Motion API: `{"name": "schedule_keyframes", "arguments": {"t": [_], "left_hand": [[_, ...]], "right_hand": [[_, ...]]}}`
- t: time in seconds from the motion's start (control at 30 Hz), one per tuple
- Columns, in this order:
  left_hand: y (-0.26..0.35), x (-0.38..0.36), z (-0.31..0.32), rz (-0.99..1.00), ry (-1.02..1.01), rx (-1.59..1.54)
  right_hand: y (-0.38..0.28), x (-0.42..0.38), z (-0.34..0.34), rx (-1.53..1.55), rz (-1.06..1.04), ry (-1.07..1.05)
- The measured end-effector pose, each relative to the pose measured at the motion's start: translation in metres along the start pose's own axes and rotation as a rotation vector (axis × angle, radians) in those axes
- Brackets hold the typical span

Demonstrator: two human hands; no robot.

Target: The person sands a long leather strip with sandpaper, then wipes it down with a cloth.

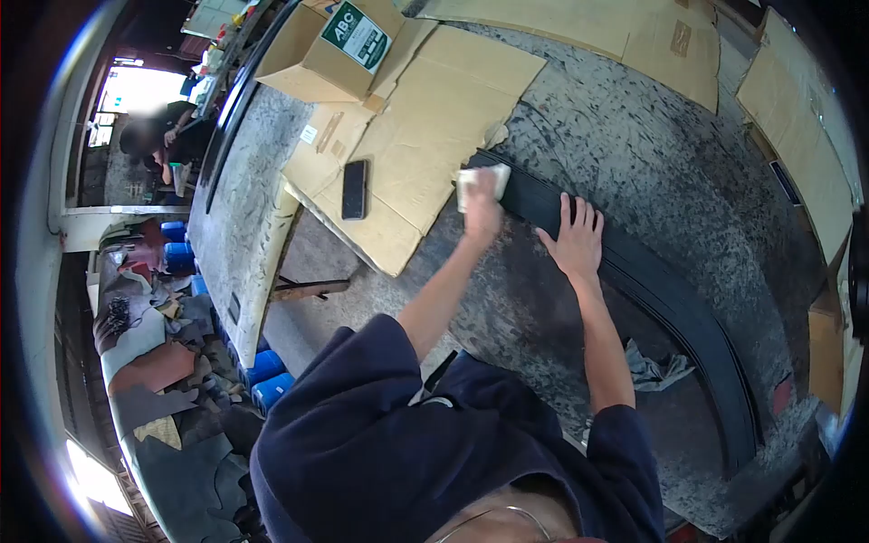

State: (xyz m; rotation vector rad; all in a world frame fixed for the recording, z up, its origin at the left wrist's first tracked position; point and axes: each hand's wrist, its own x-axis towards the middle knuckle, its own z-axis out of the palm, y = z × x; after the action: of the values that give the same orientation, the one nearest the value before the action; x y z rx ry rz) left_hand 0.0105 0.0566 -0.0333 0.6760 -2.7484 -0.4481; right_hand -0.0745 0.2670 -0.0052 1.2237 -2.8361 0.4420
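A stack of long black strips [665,282], possibly leather, curves across the stained work table from the middle of the view to the lower right. My left hand [482,213] is closed on a pale cloth or sponge pad [468,187] at the strips' far left end; the hand is slightly blurred. On the strips, a little to the right, lies my right hand [577,242], flat with its fingers spread. Between the two hands a stretch of the black surface shows. What lies under the pad is hidden.
Flattened cardboard [444,100] bears a phone [355,190] and an open carton [317,63]. A crumpled grey cloth [656,366] lies inside the strips' curve. Leather scraps [172,366] and blue drums [269,378] are at left. Another person [158,136] sits in the background.
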Motion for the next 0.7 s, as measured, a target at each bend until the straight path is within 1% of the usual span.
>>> {"name": "schedule_keyframes", "arguments": {"t": [0.03, 0.07, 0.1, 0.13, 0.17, 0.2, 0.23, 0.27, 0.3, 0.33, 0.37, 0.43, 0.47, 0.5, 0.57, 0.63, 0.67, 0.7], "left_hand": [[0.013, -0.017, 0.009, 0.051, -0.029, 0.017], [0.028, -0.028, 0.001, 0.190, -0.191, 0.025], [0.023, -0.031, -0.004, 0.243, -0.218, -0.031], [0.009, -0.034, -0.005, 0.206, -0.157, -0.023], [-0.009, -0.020, -0.008, 0.184, -0.086, -0.014], [-0.024, -0.004, -0.019, 0.038, -0.070, -0.080], [-0.033, 0.003, -0.008, 0.039, 0.009, 0.063], [-0.018, -0.002, -0.001, 0.039, -0.020, 0.081], [0.002, -0.013, 0.006, 0.039, -0.047, 0.101], [0.023, -0.024, 0.003, 0.099, -0.121, -0.018], [0.038, -0.031, -0.001, 0.234, -0.221, -0.017], [0.033, -0.020, -0.011, 0.304, -0.202, -0.074], [0.037, -0.006, -0.012, 0.261, -0.087, -0.005], [0.035, 0.008, -0.018, 0.043, -0.116, -0.096], [0.028, 0.023, 0.005, -0.010, -0.006, 0.101], [0.028, 0.011, 0.018, 0.214, -0.052, 0.077], [0.022, 0.008, 0.007, 0.238, -0.119, 0.028], [0.007, 0.014, -0.009, 0.220, -0.131, 0.033]], "right_hand": [[-0.003, 0.000, -0.001, 0.009, 0.000, 0.004], [-0.002, 0.002, -0.003, 0.017, 0.000, -0.011], [-0.001, 0.001, -0.005, 0.025, 0.002, -0.032], [0.001, -0.002, 0.001, 0.026, -0.007, 0.005], [0.003, -0.001, 0.002, 0.022, -0.007, 0.006], [0.003, 0.000, 0.003, 0.016, 0.000, 0.010], [0.000, -0.003, 0.003, 0.016, 0.007, 0.007], [-0.002, -0.001, 0.000, 0.026, 0.012, 0.017], [-0.005, 0.001, -0.006, 0.029, 0.025, -0.040], [-0.004, 0.002, -0.010, 0.023, 0.035, -0.103], [-0.002, 0.004, -0.009, 0.019, 0.037, -0.099], [-0.001, -0.002, -0.005, 0.032, 0.012, -0.052], [-0.002, -0.001, -0.005, 0.038, 0.022, -0.070], [-0.001, -0.003, -0.004, 0.039, 0.032, -0.070], [-0.002, -0.002, -0.002, 0.027, 0.026, -0.038], [-0.003, -0.002, -0.003, 0.034, 0.025, -0.059], [-0.002, -0.001, -0.003, 0.038, 0.028, -0.085], [-0.003, -0.003, -0.003, 0.041, 0.025, -0.088]]}}
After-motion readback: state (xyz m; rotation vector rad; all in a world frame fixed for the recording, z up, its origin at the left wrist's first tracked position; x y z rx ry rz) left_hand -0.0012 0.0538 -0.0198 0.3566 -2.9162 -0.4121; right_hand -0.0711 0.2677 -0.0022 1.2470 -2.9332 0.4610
